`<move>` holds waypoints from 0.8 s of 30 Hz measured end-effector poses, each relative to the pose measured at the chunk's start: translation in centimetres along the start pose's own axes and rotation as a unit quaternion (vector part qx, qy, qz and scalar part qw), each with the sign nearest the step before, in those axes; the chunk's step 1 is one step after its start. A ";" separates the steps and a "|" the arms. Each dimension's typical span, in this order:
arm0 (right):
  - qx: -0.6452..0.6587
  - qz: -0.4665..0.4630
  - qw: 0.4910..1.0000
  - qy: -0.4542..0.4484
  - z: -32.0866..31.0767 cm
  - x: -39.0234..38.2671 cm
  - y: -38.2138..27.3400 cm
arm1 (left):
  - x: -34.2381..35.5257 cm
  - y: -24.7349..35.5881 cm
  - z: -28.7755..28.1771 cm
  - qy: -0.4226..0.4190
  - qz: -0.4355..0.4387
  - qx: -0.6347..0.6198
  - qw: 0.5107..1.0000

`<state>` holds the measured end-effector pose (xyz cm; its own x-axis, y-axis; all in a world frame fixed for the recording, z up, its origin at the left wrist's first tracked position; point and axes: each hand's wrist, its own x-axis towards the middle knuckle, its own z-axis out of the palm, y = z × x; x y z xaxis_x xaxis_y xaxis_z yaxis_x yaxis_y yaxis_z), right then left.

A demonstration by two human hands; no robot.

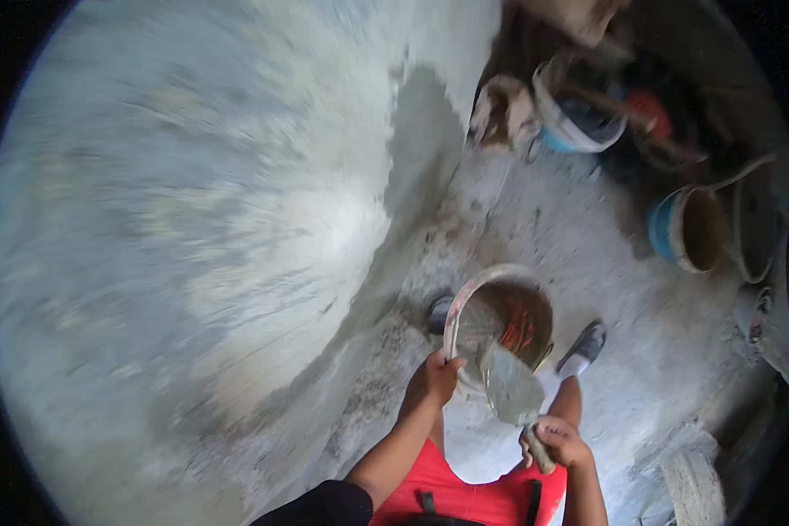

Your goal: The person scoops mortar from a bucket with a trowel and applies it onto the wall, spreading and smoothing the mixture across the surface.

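Observation:
Between my feet stands a round bucket (pixel 453 317) with a pale, smeared rim. My left hand (pixel 442 377) is closed on the near left part of that rim. Inside the bucket, reddish-orange streaks show against a dark, wet-looking inner wall; I cannot make out how full it is. In my right hand (pixel 563 442) is the handle of a trowel (pixel 510 386). Its broad blade is coated in grey-green material and lies over the bucket's near right edge, hiding part of the opening. Whether the blade touches the rim, I cannot tell.
A partly plastered wall (pixel 237 202) rises close on my left, with a darker grey band low down. Far right, a blue-and-white bucket (pixel 675 230) lies tilted. Behind stand another bucket (pixel 579 131) with dark contents and a crumpled bag (pixel 504 114). Rubble (pixel 697 482) sits near right.

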<state>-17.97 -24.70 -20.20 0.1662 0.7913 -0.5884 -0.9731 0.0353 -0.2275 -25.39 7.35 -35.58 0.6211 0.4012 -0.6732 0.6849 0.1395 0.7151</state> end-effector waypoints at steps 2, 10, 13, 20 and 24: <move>-0.005 -0.035 0.999 0.014 -2.1 5.6 0.8 | 2.2 -1.0 0.5 -0.024 -0.049 0.083 0.995; 0.002 -0.202 0.978 -0.060 -0.4 26.0 -1.2 | 8.0 -4.0 2.8 0.078 -0.012 0.310 0.947; -0.018 -0.263 0.961 -0.077 1.0 29.2 -3.6 | 8.3 -5.6 3.3 0.096 -0.002 0.269 0.958; 0.033 -0.257 0.958 -0.120 0.6 31.5 -5.9 | 6.5 -7.1 4.0 0.125 0.039 0.182 0.975; -0.170 -0.366 0.915 -0.018 0.7 32.7 -9.2 | 6.3 -7.6 5.4 0.148 0.073 0.130 0.978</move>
<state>-3.70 1.24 -36.82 0.7418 0.6518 -0.1577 -0.4974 0.3771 -0.7813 -24.63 3.89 -46.29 0.6076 0.6500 -0.4563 0.6957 -0.1585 0.7006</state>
